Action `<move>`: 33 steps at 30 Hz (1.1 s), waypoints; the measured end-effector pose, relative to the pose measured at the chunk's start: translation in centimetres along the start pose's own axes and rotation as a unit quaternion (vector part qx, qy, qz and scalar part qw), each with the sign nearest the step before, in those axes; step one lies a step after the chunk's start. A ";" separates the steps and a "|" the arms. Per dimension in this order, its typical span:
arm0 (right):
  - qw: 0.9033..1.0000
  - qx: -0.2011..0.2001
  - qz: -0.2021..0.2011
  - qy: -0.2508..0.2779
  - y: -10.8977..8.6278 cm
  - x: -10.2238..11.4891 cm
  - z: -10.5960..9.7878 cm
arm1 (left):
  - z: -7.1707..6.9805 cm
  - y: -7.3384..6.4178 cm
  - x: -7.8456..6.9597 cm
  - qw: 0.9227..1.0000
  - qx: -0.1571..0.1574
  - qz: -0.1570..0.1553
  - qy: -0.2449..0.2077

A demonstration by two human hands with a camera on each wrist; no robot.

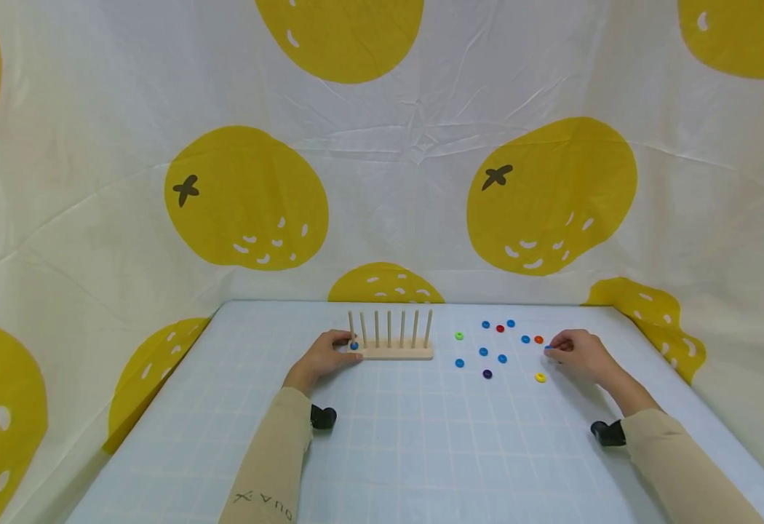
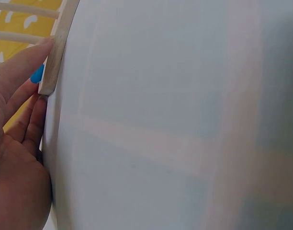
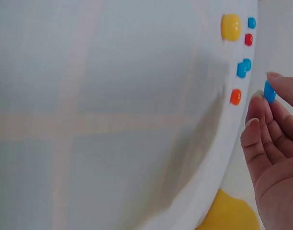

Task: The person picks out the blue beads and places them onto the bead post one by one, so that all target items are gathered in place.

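Observation:
A wooden peg rack (image 1: 398, 354) with a row of several upright pegs stands toward the back of the table. My left hand (image 1: 321, 355) grips its left end, the thumb along the front and the other fingers behind. A blue bead (image 1: 354, 346) sits low at the leftmost peg; the left wrist view shows only part of it, beside the thumb. Between thumb and fingertips, my right hand (image 1: 581, 355) pinches another blue bead (image 3: 269, 92), held just above the table right of the loose beads. The orange bead (image 1: 538, 339) and the yellow bead (image 1: 540, 378) lie nearest that hand.
Between the rack and my right hand lie scattered beads: several blue, a green one (image 1: 459, 336), a red one (image 1: 500, 329) and a dark purple one (image 1: 487, 374). A pale checked cloth (image 1: 421, 451) covers the table. Behind it hangs a fruit-patterned curtain (image 1: 395, 196).

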State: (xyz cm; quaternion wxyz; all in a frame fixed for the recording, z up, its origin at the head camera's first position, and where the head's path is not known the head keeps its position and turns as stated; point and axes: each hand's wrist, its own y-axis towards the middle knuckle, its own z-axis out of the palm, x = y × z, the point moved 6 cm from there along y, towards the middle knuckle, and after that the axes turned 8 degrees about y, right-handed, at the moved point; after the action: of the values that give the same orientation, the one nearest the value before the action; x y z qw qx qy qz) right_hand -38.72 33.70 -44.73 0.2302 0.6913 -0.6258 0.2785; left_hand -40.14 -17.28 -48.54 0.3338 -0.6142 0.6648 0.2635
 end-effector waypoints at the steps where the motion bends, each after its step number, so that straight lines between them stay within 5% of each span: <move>1: 1.000 -0.003 -0.003 0.000 0.0 0.2 0.1 | 0.0 0.0 0.0 1.000 0.000 -0.001 0.000; 13: 0.998 -0.035 -0.051 0.016 -0.4 2.8 0.9 | 0.1 -0.2 -0.1 1.000 -0.001 0.001 0.002; 33: 0.996 -0.039 -0.067 0.045 -0.7 7.6 3.3 | 0.1 0.0 0.0 1.000 -0.001 -0.001 0.005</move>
State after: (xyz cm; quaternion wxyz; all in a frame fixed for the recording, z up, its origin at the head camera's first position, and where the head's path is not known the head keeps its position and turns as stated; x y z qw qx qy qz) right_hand -37.26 25.97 -42.03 0.3031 0.7090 -0.5771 0.2691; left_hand -40.12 -17.18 -48.57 0.3298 -0.6165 0.6656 0.2610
